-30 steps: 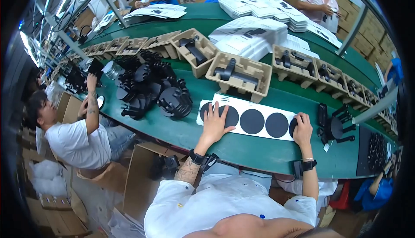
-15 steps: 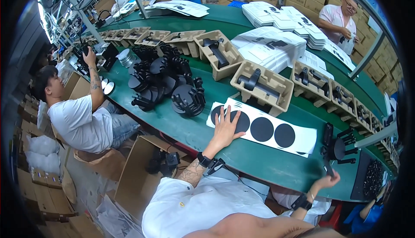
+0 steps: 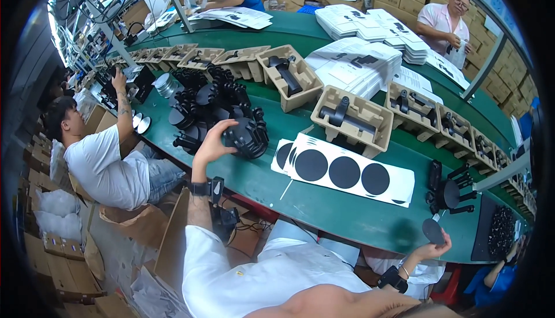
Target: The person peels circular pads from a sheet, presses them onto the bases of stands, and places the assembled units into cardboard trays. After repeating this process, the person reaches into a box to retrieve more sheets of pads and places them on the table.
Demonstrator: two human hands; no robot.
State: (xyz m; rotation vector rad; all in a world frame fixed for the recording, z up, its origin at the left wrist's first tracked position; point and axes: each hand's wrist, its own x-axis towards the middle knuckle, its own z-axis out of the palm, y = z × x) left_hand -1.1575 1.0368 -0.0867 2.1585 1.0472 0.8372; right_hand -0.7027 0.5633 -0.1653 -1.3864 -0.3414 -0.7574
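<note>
My left hand (image 3: 213, 144) is at a black round base with upright prongs (image 3: 248, 138), thumb and fingers curved around its left edge. It stands at the front of a pile of similar black parts (image 3: 211, 95). My right hand (image 3: 433, 250) pinches a thin black round pad (image 3: 432, 231) over the table's front edge. Between my hands lie white backing sheets (image 3: 328, 183) bearing black round pads (image 3: 344, 172). Beyond my right hand, a black base with several arms (image 3: 448, 194) rests on the green table.
Moulded pulp trays (image 3: 352, 118) with black parts line the table (image 3: 277, 188). Stacks of printed white card (image 3: 355, 67) lie behind. A dark mat (image 3: 491, 234) with small black pieces is at right. People work at left (image 3: 121, 173) and across; an open carton (image 3: 173, 231) stands lower left.
My left hand has left the white sheets and moved left to the black round base. My right hand has turned the black pad so its face shows.
</note>
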